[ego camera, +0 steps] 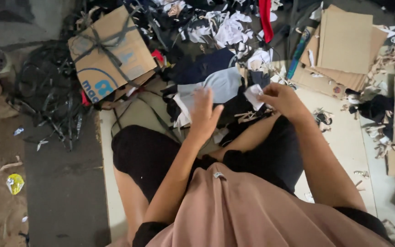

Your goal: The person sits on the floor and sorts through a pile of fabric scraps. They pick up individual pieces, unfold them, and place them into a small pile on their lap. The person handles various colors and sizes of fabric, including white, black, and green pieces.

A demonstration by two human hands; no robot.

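Just ahead of the crossed legs, a small white fabric scrap point(253, 96) is pinched between the fingers of the right hand point(282, 99), held above a heap of dark and white cloth pieces point(216, 77). The left hand point(205, 114) is raised beside it with fingers spread and loose — nothing is gripped. A tied cardboard box point(110, 52) lies to the left of the heap, and flat cardboard sheets point(344, 43) are stacked to the right.

White scrap point(253, 96), navy/grey cloth pile point(216, 77)
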